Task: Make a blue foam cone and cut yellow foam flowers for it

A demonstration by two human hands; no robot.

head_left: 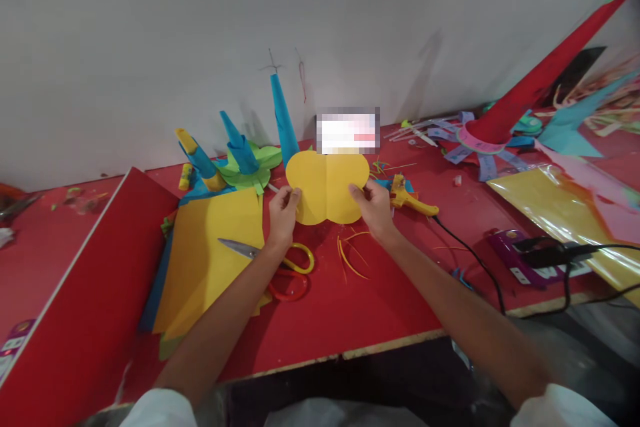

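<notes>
A yellow paper shape (327,188) with rounded lobes and a crease down its middle is held up over the red table. My left hand (284,213) pinches its left edge, and my right hand (374,207) grips the right edge with the thumb on the front. Scissors (291,265) with one yellow and one red handle lie partly under my left forearm, blades over a stack of yellow paper sheets (210,247). Thin yellow paper offcuts (353,257) lie below the shape. Just right of my right hand rests a yellow glue gun (413,200).
Blue paper cones (284,120) and green leaf shapes (250,170) stand at the back left. An upright red panel (90,280) borders the left side. At right are a tall red cone (540,80), a purple power strip (530,260) with black cables, and a yellow glossy sheet (555,200).
</notes>
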